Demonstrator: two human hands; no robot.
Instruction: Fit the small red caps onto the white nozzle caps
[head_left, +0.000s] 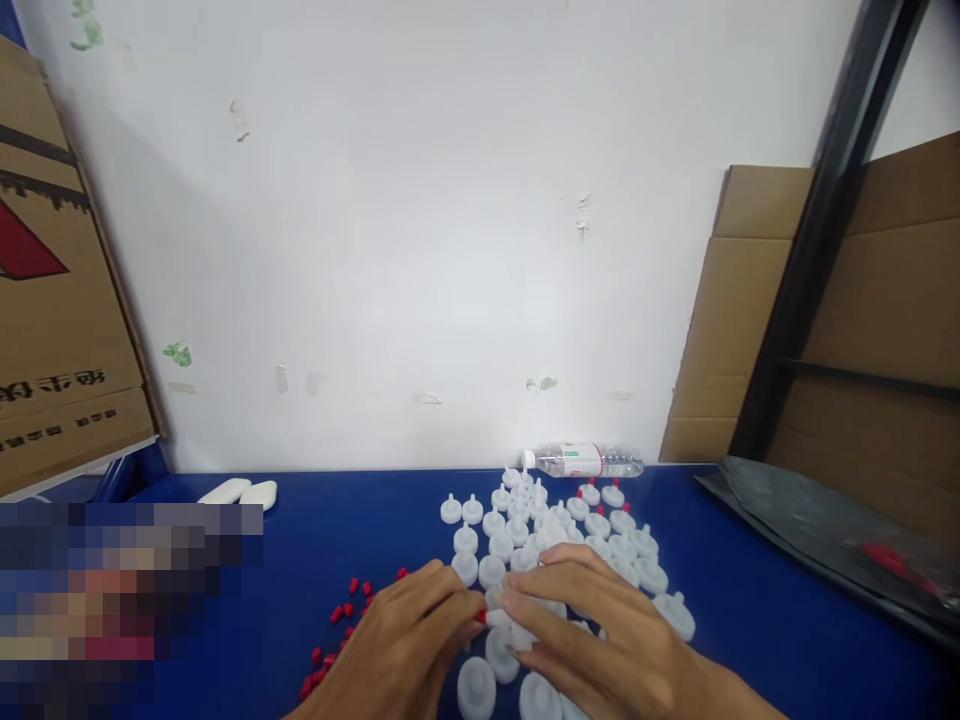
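Between the fingers of my left hand (409,635) is a small red cap (481,616), pinched at the tip of a white nozzle lid. My right hand (607,620) grips that white nozzle lid (517,632) from the other side, its fingers covering much of it. Cap and nozzle touch; how far the cap sits on it I cannot tell. Around and beyond both hands stand many white nozzle lids (466,538) on the blue table (300,560). A few at the back right carry red caps on their nozzles. Loose red caps (348,610) lie left of my left hand.
A clear plastic bottle (585,460) lies against the wall behind the lids. Two white oval items (259,495) rest at the back left. On the right is a grey plastic bag (810,530) with red pieces. Cardboard boxes (67,300) border the left side; cardboard also leans at the right.
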